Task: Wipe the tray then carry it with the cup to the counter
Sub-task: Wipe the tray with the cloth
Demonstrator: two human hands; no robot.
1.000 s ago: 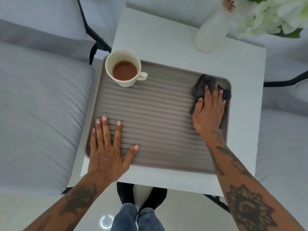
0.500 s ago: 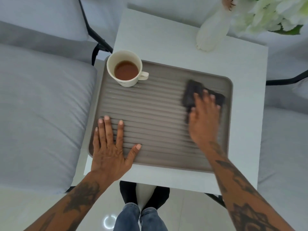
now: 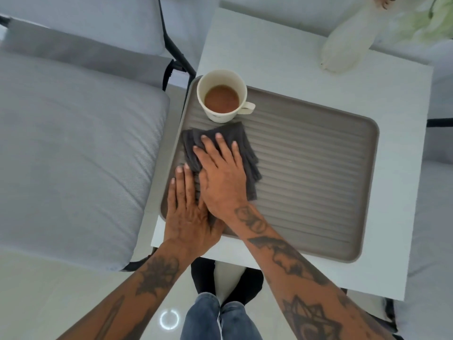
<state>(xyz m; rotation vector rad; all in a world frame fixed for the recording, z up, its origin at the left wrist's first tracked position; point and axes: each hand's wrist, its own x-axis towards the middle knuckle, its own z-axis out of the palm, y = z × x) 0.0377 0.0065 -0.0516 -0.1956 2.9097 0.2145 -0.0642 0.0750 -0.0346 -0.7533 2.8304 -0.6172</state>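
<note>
Right hand [image 3: 221, 174] flat, fingers spread, pressing dark cloth [image 3: 245, 148] on ribbed tray [image 3: 318, 180] just below cup [image 3: 221, 95] — left hand [image 3: 187, 212] open, flat on tray's near-left corner, touching right.

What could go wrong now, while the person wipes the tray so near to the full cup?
1. The dark cloth under the right hand lies just below the cup, which holds brown liquid; a stroke further up may knock it and spill.
2. The tray overhangs the table at its left edge, where the left hand presses; it might tip.
</note>
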